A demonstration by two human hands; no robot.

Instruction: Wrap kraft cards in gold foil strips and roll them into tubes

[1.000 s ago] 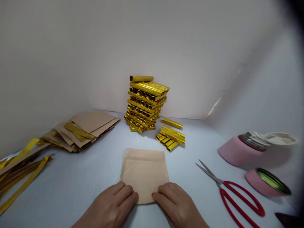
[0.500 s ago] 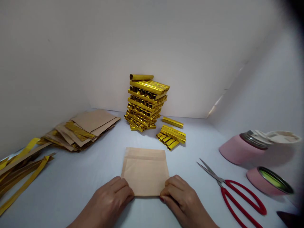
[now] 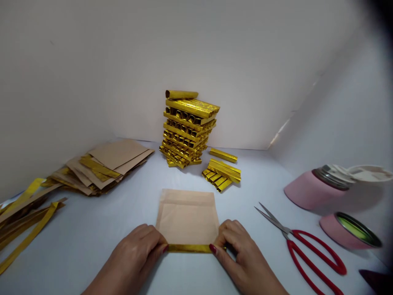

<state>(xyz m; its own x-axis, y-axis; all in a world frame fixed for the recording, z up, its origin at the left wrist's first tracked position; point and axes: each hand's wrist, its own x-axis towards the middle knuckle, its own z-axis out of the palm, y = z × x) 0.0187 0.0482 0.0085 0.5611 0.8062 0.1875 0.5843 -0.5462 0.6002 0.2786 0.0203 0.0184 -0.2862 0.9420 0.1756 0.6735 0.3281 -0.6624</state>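
A tan paper sheet lies flat on the white table in front of me, its near edge turned up into a narrow gold strip. My left hand pinches the left end of that folded gold edge. At the right end, my right hand pinches it too. Both hands have fingers curled and pressed onto the fold.
A tall stack of gold rolled bars stands at the back, with a few loose bars beside it. Tan and gold sheets and gold strips lie left. Red-handled scissors, a pink flask and its pink cap lie right.
The near edge of the sheet has been folded over, showing its gold side as a narrow strip. Both hands moved apart to the sheet's near corners.
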